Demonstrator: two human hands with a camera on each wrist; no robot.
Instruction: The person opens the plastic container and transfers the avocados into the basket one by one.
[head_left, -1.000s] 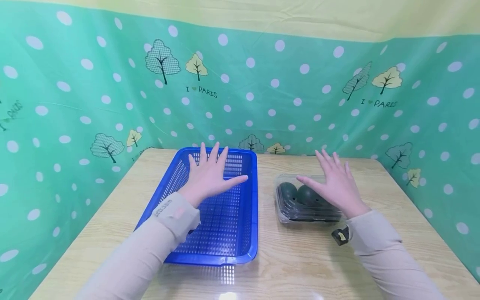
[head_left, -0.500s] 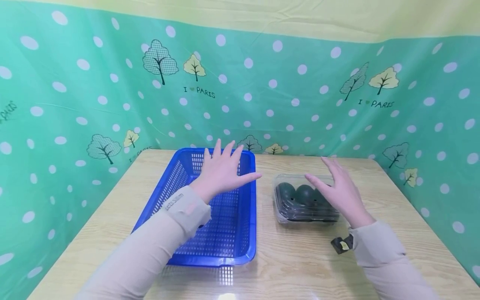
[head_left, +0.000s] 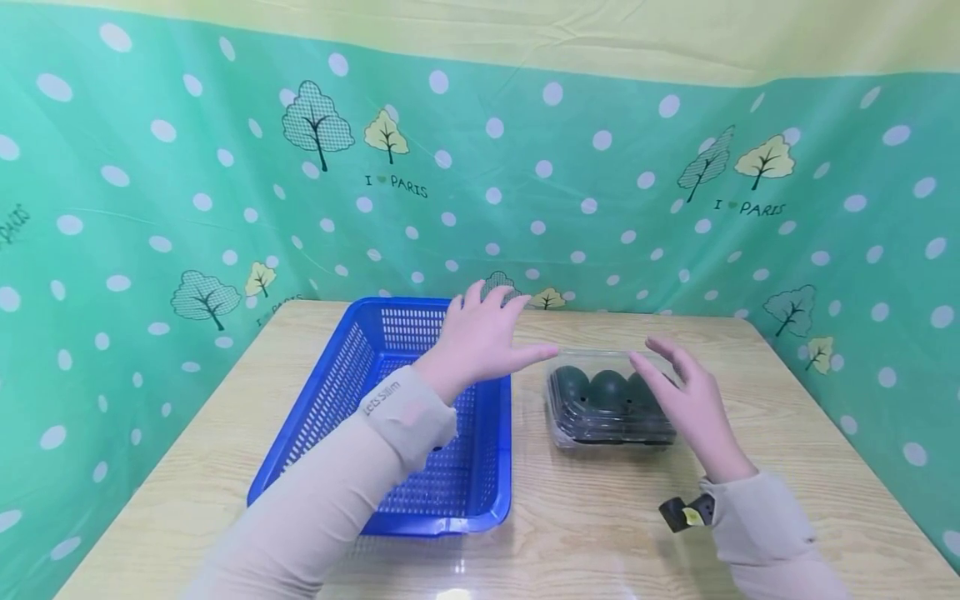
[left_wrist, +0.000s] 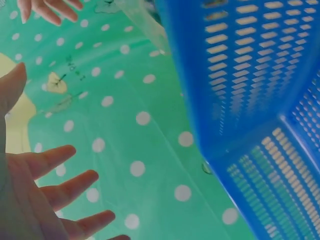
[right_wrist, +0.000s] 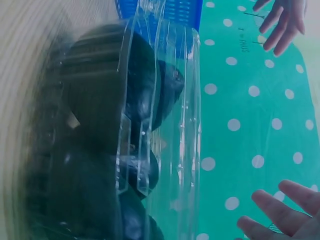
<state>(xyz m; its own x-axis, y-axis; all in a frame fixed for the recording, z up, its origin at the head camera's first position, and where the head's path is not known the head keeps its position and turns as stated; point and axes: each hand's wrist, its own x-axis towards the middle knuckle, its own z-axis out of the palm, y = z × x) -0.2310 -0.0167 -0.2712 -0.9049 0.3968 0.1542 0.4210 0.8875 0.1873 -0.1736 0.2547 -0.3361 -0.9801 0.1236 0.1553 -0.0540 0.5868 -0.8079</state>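
A blue slotted basket (head_left: 330, 392) stands on the left half of the wooden table. To its right lies a clear plastic clamshell box (head_left: 600, 417) with dark green avocados (head_left: 573, 383) inside, lid down. My left hand (head_left: 483, 337) hovers open over the basket's far right corner, thumb pointing at the box. My right hand (head_left: 686, 396) is open at the box's right end, fingers relaxed above the lid. The right wrist view shows the box (right_wrist: 165, 125) close up and blurred, with the avocados (right_wrist: 100, 100) behind the plastic. The left wrist view shows the basket (left_wrist: 250, 75) wall and spread fingers (left_wrist: 55, 195).
A green polka-dot curtain (head_left: 525, 183) closes in the table on the back and both sides. Bare wooden table (head_left: 600, 517) lies in front of the box and basket. A small black clip (head_left: 682, 514) hangs at my right cuff.
My left hand has moved right, from over the basket's middle to its far right corner. My right hand has slid off the top of the box to its right end.
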